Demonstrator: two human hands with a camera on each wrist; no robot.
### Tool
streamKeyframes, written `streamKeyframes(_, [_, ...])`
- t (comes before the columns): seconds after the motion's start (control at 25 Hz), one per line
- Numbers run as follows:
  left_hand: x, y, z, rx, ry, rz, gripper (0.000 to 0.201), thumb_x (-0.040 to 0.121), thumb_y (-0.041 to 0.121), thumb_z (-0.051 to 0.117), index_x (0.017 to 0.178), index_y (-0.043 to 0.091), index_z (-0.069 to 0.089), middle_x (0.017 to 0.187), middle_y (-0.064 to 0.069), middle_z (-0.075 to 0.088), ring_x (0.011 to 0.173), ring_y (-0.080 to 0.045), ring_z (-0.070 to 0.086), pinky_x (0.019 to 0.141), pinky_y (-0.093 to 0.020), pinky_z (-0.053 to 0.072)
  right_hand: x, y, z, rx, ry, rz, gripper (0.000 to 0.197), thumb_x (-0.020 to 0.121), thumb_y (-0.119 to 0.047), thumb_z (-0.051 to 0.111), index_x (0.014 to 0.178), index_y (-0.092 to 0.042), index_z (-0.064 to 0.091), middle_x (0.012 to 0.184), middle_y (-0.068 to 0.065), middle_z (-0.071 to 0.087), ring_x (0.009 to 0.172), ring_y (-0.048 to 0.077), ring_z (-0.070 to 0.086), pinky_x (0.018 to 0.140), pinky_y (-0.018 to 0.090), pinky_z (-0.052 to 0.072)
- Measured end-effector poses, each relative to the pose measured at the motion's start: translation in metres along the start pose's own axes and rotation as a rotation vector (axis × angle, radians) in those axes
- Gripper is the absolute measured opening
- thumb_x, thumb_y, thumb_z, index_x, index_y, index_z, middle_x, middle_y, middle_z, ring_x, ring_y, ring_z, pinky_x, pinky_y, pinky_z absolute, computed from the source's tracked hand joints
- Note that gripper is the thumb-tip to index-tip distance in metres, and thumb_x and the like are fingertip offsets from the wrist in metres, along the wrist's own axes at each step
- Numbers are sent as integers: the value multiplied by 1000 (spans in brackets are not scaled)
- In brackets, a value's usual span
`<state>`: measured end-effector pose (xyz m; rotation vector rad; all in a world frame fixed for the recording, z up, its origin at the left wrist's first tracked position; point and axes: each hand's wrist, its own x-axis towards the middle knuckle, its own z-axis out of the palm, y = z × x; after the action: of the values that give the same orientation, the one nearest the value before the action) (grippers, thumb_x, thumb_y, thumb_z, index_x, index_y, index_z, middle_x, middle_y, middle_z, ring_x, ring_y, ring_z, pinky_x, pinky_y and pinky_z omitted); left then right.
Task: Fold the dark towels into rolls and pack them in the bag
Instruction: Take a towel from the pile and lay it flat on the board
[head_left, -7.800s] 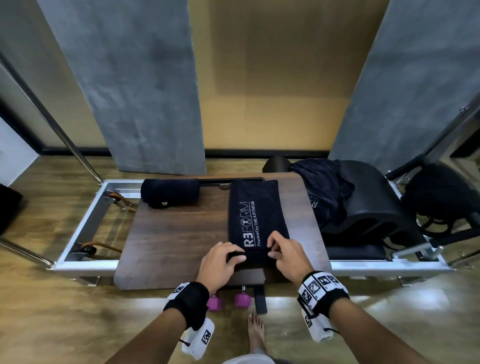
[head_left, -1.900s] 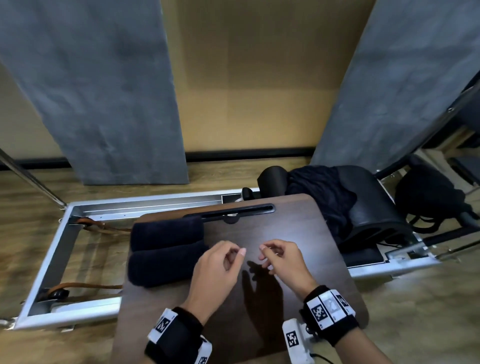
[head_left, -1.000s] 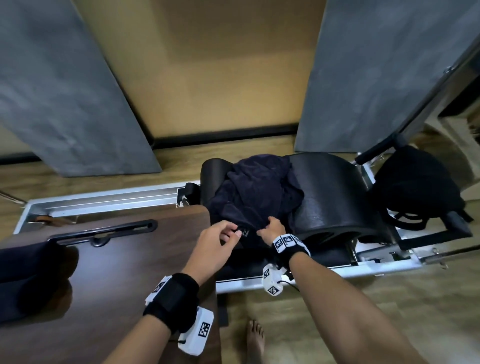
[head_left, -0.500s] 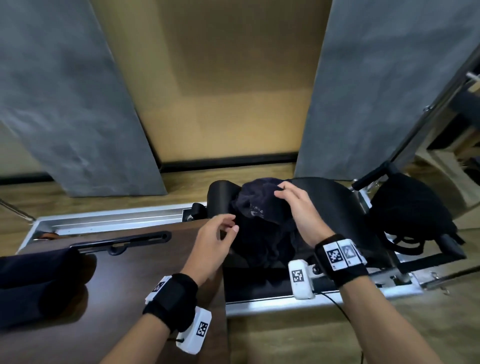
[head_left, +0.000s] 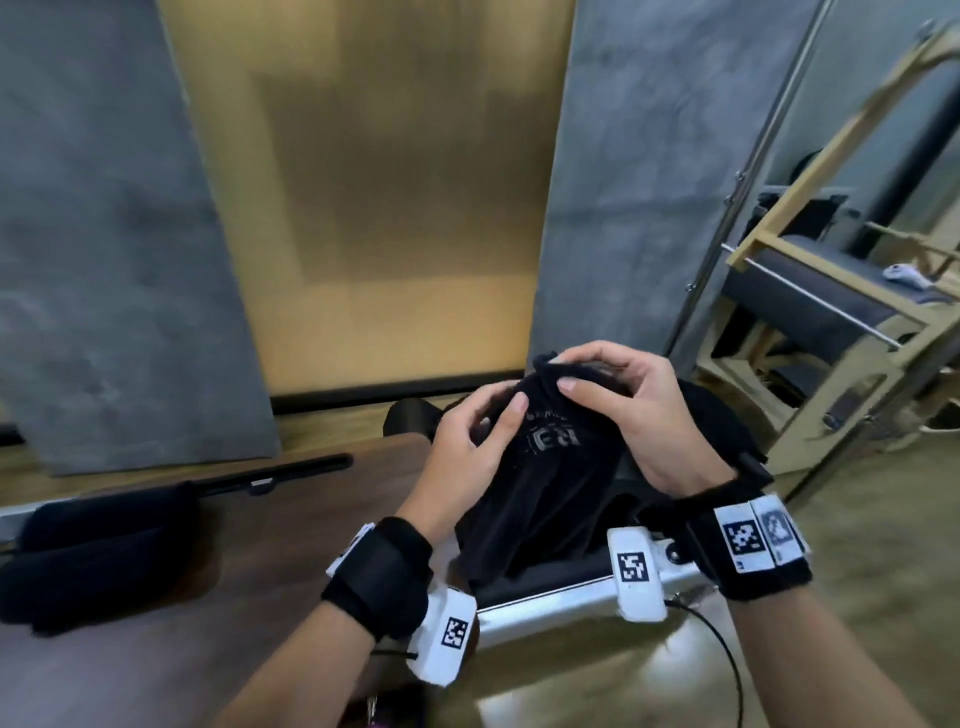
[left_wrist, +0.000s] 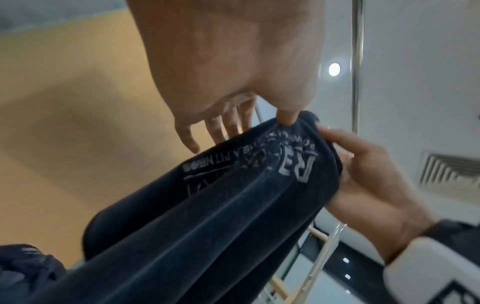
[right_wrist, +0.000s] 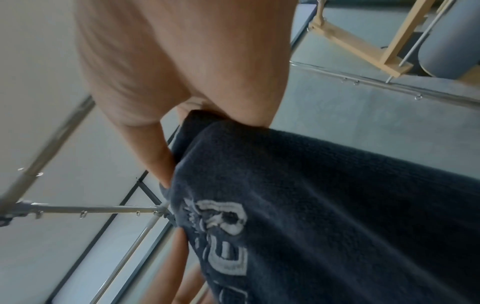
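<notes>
Holding a bunched towel (head_left: 540, 483) up at centre frame, both hands work at its top edge while most of the cloth hangs down toward the metal frame (head_left: 550, 603) below. The tabletop (head_left: 291, 499) lies to the lower left of the head view, with two rolls (head_left: 98, 551) lying side by side and touching at its left end.

The right hand (head_left: 639, 415) has its grip closed on the towel, thumb and fingers pinching the top hem at a corner. The left hand (head_left: 467, 457) also has its thumb pressed onto the cloth near the printed logo, with fabric caught against the fingers, so its grip reads as pinching the towel too, though more lightly. No bag shows clearly in these views.

Biggest risk, as I judge it: the towel is crumpled and gathered in long pleats, so if it is laid down without finding both corners it would spread skewed and roll lopsided. Next, the hanging tail could snag on the frame or the dark pad behind it as the towel is swung over to the tabletop. A sweep to the left could also nudge the finished rolls and loosen them. Smallest: the left hand's shallow pinch might slip when the cloth is shaken out.
</notes>
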<state>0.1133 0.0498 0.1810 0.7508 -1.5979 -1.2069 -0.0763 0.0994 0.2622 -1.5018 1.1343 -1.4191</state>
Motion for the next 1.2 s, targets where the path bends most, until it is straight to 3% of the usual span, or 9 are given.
streamKeyframes(0.16, [-63, 41, -7, -24, -39, 30, 21, 108, 31, 61, 104, 11, 65, 96, -5, 75, 91, -14, 69, 83, -31, 54, -66, -33, 18, -76, -76, -24, 37, 92, 13, 66, 122, -8, 71, 115, 16, 77, 112, 37, 71, 99, 43, 59])
streamKeyframes(0.32, [-128, 71, -12, 16, -103, -13, 32, 109, 37, 56, 106, 7, 49, 87, -14, 56, 81, -23, 51, 74, -55, 45, -111, -47, 41, -133, 61, -64, 38, 86, 18, 69, 113, -7, 76, 111, 9, 78, 111, 24, 73, 99, 33, 57])
streamKeyframes(0.4, [-150, 81, -20, 93, -68, 41, 25, 107, 31, 62, 99, 13, 47, 83, -14, 55, 79, -19, 52, 73, -44, 46, -122, -50, 54, -157, 108, -41, 39, 81, 18, 73, 109, -8, 77, 105, 6, 77, 103, 16, 73, 92, 29, 55])
streamKeyframes(0.52, [-175, 91, -42, 176, 36, 100, 27, 98, 10, 72, 90, 17, 47, 76, 16, 53, 75, -3, 53, 71, -18, 42, -133, -53, 76, -143, 51, -6, 41, 77, 18, 77, 110, -5, 77, 98, 12, 70, 98, 21, 72, 94, 35, 58])
streamKeyframes(0.64, [-196, 99, -64, 277, 56, 133, 25, 96, 4, 71, 87, 19, 53, 83, 15, 60, 83, -4, 60, 80, -15, 46, -141, -60, 102, 16, -69, -1, 33, 80, 5, 83, 112, -6, 79, 108, 6, 74, 108, 25, 72, 98, 33, 58])
streamKeyframes(0.76, [-215, 99, -92, 324, 94, 151, 21, 96, 10, 72, 96, 21, 54, 92, 8, 64, 92, -14, 66, 85, -26, 53, -144, -66, 123, 118, -25, -71, 31, 83, -3, 84, 112, -13, 81, 110, 5, 75, 103, 14, 71, 91, 24, 54])
streamKeyframes(0.92, [-245, 88, -144, 475, 168, 25, 35, 89, 26, 83, 108, 28, 55, 85, 7, 64, 79, -19, 65, 75, -49, 55, -144, -63, 143, 41, 36, -100, 56, 77, 6, 86, 125, -19, 76, 127, -7, 71, 90, 1, 69, 83, 13, 54])
streamKeyframes(1.08, [-268, 81, -190, 816, 99, -93, 19, 85, 45, 85, 89, 32, 71, 83, 7, 63, 80, -15, 63, 84, -48, 55, -148, -52, 165, -49, 19, -53, 43, 76, 7, 86, 117, -5, 78, 129, -5, 72, 118, 6, 68, 105, 28, 54])
streamKeyframes(1.2, [-284, 87, -218, 874, 135, -120, 26, 77, 51, 89, 77, 30, 75, 78, 10, 63, 80, -9, 59, 86, -45, 48, -146, -47, 168, -84, 12, -29, 41, 77, 7, 86, 117, 0, 76, 129, -2, 71, 121, 8, 67, 109, 32, 52])
